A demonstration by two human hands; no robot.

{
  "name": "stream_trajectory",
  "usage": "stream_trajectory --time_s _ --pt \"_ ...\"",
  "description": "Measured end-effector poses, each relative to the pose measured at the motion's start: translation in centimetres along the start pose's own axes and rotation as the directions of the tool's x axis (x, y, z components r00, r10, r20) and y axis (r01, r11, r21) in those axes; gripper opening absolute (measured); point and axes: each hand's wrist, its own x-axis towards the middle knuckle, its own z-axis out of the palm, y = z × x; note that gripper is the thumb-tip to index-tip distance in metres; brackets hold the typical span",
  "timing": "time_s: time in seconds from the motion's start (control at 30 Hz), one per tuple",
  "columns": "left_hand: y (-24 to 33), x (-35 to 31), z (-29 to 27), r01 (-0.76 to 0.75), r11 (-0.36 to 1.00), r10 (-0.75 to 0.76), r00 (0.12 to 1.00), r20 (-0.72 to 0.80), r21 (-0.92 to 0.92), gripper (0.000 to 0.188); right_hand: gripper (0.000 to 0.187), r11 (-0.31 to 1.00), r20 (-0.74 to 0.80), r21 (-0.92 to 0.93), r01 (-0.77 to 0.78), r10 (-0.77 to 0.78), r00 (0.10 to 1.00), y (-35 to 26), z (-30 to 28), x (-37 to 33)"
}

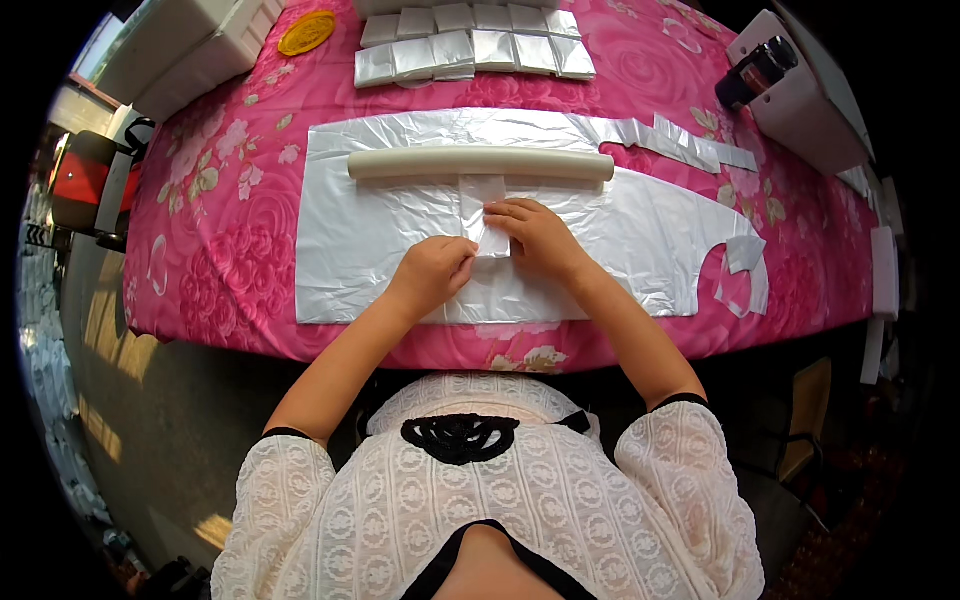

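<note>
A thin, whitish, shiny plastic sheet (370, 230), cut like a disposable apron, lies flat in front of me. On its middle rests a narrow folded plastic strip (487, 190), running from a cream-coloured tube (480, 166) toward me. My left hand (437, 272) is closed, its thumb and fingertips pinching the strip's lower left edge. From the other side my right hand (537, 235) curls its fingers over the strip's right edge; its thumb is hidden. The tube lies crosswise on the sheet, beyond both hands and apart from them.
Two rows of small folded plastic packets (475, 55) sit at the far side of the pink flowered tablecloth (225, 230). White boxes stand at the far left (205, 60) and right (800, 110), with a dark bottle (757, 72) by the right one. A yellow disc (307, 34) lies far left.
</note>
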Motion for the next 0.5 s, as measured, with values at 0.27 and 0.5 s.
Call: stream_trajectory --time_s 0.27,0.5 --pt "1.7 -3.0 -1.7 -0.184 0.983 0.182 0.974 0.136 0.005 0.044 0.032 0.991 -0.031 0.067 0.113 -0.112 0.993 -3.2 0.6 -3.4" --pt "1.8 -2.4 -0.3 0.331 0.942 -0.336 0.930 0.150 0.061 0.035 0.011 0.704 0.241 0.373 -0.604 0.555 0.796 -3.6 -0.7 -0.7"
